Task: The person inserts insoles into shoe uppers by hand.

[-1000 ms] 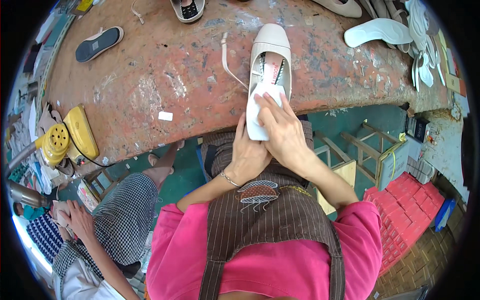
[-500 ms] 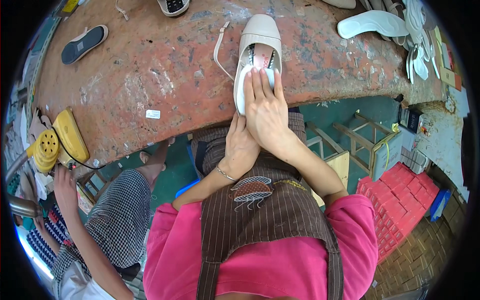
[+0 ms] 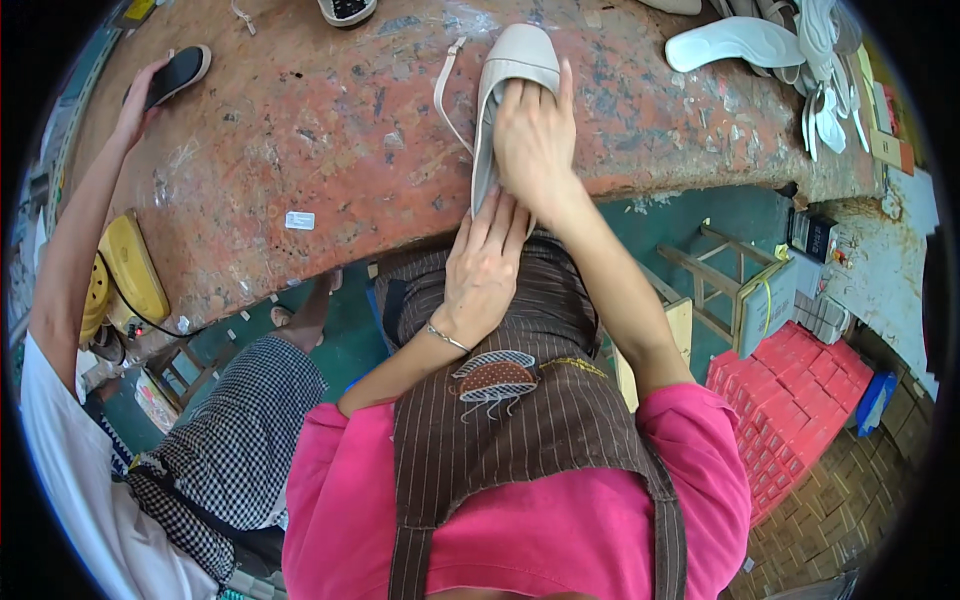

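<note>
Fingers [image 3: 530, 108] first, held the right hand [image 3: 535, 150] palm-down inside a cream shoe [image 3: 521, 60]. Rested the left hand [image 3: 484, 272], straight-fingered, against the heel. Could not tell either grasp.

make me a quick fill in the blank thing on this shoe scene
1. The person's right hand has its fingers inside a beige shoe whose toe points ____ the person.
2. The person's left hand is at that shoe's ____ end.
3. A co-worker's hand touches a dark-soled shoe lying sole ____.
4. The large white insole lies to the beige shoe's ____.

Missing words: away from; heel; up; right.
</note>
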